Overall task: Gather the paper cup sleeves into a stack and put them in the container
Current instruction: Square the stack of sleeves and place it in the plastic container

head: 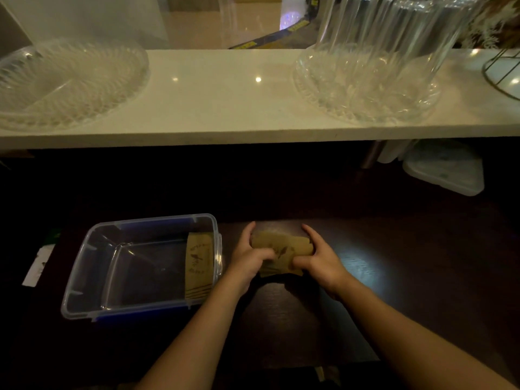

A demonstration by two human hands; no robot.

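A bunch of brown paper cup sleeves point(282, 250) lies on the dark table, pressed together from both sides. My left hand point(249, 256) grips its left end and my right hand point(318, 256) grips its right end, thumbs on top. To the left stands a clear plastic container point(92, 274), open at the top. Inside it, a small stack of brown sleeves point(198, 266) leans against its right wall.
A white counter shelf point(225, 108) runs across above the table, bearing a clear patterned tray point(67, 83) at left and a clear tray with a tall dome point(368, 85) at right. White lidded boxes point(444, 170) sit at the table's far right. A white slip point(38, 266) lies at left.
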